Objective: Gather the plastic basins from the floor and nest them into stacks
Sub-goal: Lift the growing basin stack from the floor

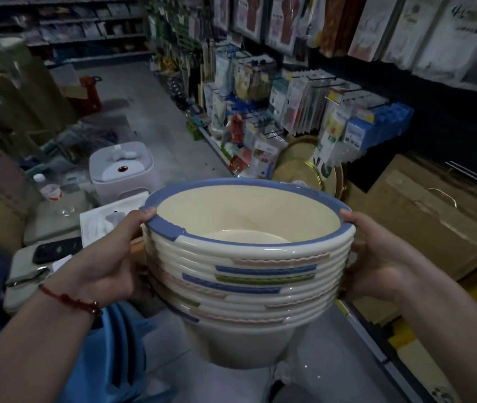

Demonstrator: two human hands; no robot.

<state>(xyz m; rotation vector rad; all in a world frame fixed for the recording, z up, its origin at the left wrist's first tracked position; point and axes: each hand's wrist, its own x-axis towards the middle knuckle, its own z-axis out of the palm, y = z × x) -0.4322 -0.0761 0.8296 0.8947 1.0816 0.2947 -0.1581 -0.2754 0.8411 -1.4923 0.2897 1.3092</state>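
A stack of nested cream basins (249, 274) was held up in the air between both hands, above the grey floor (156, 123) of a shop aisle. Top basin (246, 216) had a blue rim; rims below showed blue, green and pink handle strips, turned to different angles. Left hand (109, 257) gripped the stack's left side, thumb curled over the blue rim handle, fingers wrapped underneath, out of sight. Right hand (377, 257) clamped the opp. side, thumb on the rim, fingers hidden behind the stack. A red cord bracelet (68, 299) sat on the left wrist. Cardboard boxes (423, 219) stood to the right, a white stool (121, 167) on the floor beyond, and hanging goods (304, 97) lined the racks.
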